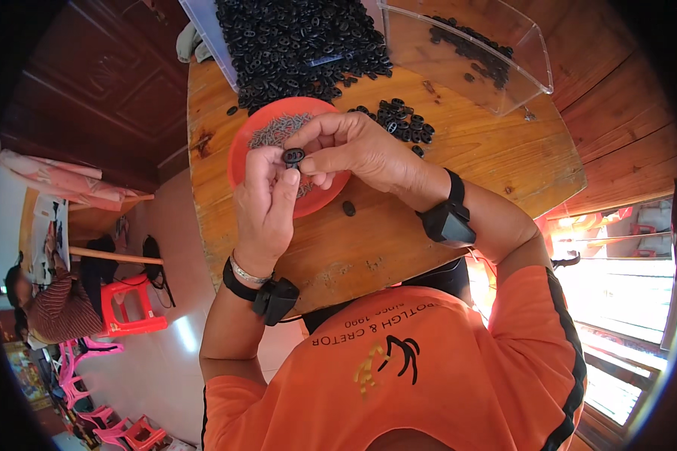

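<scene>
Above an orange-red plastic bowl (237, 161), both hands meet at a small black oval piece with openings in its face (293, 155). My left hand (267, 207) is closed, pinching it from the left with thumb and fingers. From the right, my right hand (357, 150) grips the same piece between thumb and forefinger. Whether a screw is also between the fingertips cannot be made out. Many small grey screws (278, 129) lie in the bowl, partly hidden by the hands. One loose black oval piece (348, 208) rests on the wooden table (331, 259) beside the bowl.
A large heap of black oval pieces (293, 45) spills from a clear bin at the back. Right of the bowl lies a smaller pile (402, 122). A clear plastic bin (466, 56) stands back right. At far left, a person (64, 301) sits near a red stool (132, 304).
</scene>
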Tool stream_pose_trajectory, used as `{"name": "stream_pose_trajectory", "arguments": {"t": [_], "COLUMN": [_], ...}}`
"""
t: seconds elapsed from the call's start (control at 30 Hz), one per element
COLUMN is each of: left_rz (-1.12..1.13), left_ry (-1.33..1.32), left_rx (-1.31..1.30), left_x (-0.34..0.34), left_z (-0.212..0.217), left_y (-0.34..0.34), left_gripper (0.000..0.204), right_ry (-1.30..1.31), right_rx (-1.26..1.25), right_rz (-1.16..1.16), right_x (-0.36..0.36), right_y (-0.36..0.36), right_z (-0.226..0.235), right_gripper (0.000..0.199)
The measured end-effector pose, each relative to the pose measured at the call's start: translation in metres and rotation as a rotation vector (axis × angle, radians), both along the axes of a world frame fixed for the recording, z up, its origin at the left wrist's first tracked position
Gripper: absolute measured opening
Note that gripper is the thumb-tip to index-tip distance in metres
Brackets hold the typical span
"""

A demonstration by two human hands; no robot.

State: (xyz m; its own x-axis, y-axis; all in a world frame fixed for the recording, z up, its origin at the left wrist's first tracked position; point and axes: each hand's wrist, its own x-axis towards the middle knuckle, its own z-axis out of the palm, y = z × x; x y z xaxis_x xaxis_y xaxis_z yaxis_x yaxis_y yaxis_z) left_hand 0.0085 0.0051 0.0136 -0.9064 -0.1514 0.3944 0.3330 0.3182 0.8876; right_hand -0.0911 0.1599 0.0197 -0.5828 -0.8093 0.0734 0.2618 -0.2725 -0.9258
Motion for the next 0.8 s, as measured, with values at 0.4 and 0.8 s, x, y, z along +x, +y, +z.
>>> {"name": "stream_pose_trajectory", "arguments": {"t": [0.4, 0.8], "left_rz": [0.174, 0.212], "left_ry": [0.192, 0.229], "left_rx": [-0.615, -0.622], "left_x": [0.005, 0.007], "left_z": [0.005, 0.005], "left_y": [0.002, 0.003], "left_gripper": [0.027, 0.025], "right_ry": [-0.09, 0.11], "right_rx": [0.015, 0.016], "right_rz": [0.042, 0.058], "right_x": [0.003, 0.004], "right_y": [0.005, 0.007], "right_z": [0.012, 0.011], "right_gripper": [0.025, 0.024]}}
